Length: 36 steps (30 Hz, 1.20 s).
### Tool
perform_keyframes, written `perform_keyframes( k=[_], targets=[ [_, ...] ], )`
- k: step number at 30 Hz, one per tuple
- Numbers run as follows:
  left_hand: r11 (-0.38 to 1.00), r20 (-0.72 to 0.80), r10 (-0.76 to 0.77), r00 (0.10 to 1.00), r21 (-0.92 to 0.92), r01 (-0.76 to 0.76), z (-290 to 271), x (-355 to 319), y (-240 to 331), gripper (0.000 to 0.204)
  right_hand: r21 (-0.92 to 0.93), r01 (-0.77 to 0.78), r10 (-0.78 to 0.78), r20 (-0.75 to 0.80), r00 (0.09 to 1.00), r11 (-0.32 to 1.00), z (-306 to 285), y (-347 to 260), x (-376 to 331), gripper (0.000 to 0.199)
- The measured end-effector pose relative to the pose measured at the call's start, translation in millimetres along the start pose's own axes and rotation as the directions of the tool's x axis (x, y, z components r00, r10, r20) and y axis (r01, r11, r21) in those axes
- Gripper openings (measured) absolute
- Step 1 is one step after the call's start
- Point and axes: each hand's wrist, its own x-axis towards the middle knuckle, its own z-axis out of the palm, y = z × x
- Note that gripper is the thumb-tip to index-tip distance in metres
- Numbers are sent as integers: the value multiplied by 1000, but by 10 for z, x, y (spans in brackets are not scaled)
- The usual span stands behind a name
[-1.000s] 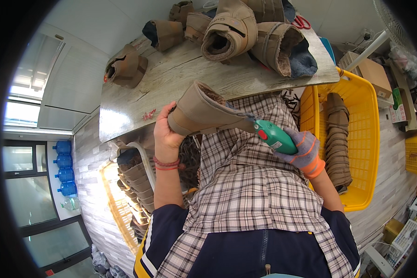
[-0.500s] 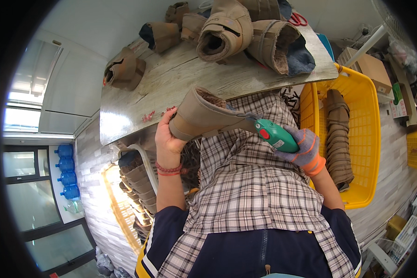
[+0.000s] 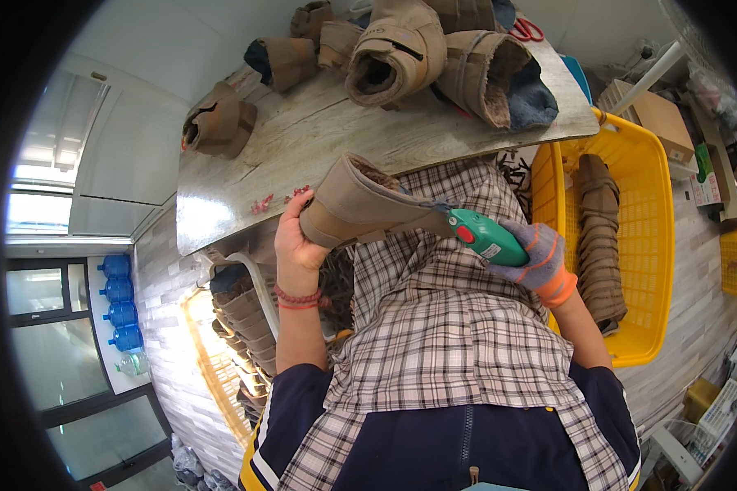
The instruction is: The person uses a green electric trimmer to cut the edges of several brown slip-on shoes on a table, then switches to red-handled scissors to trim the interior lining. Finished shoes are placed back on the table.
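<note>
My bare left hand (image 3: 300, 239) grips a tan boot upper (image 3: 345, 206) with brown fleece lining, holding it above my lap with its opening turned upward. In a grey and orange glove, my right hand (image 3: 540, 260) is closed round a green handheld electric cutter (image 3: 490, 237) with a red button. The cutter's head touches the dark edge of the upper at its right end; the blade itself is too small to make out. Under both lies my checked apron (image 3: 450, 327).
More boot uppers (image 3: 397, 61) stand on the wooden table (image 3: 303, 155), with red scissors (image 3: 526, 30) at the far right. A yellow basket (image 3: 648, 245) on my right holds stacked uppers (image 3: 602, 245). Another basket (image 3: 201, 335) with uppers is on the left.
The cutter and my right hand stay almost in place against the upper's edge, shifted very slightly. My left hand keeps its hold.
</note>
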Motion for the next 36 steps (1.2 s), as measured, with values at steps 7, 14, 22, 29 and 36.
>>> perform_keyframes(
  k=[7, 14, 22, 29, 36],
  targets=[
    [999, 3, -38, 999, 9, 38, 6, 33, -34, 28, 3, 61, -61, -18, 998, 998, 29, 18, 6, 62],
    [999, 0, -34, 999, -11, 34, 65, -20, -119, 30, -30, 85, -85, -4, 996, 996, 22, -42, 32, 63],
    [999, 160, 23, 987, -29, -18, 330, -357, -310, 28, 17, 110, -109, -54, 993, 994, -24, -216, 179, 66],
    [944, 322, 308, 895, 14, -330, 349, -622, -469, 44, 99, 94, -92, -21, 996, 991, -27, -322, 333, 68],
    [790, 476, 412, 777, 238, -565, 284, -650, -560, 56, 327, -67, 43, 79, 996, 943, -7, -480, 508, 58]
  ],
)
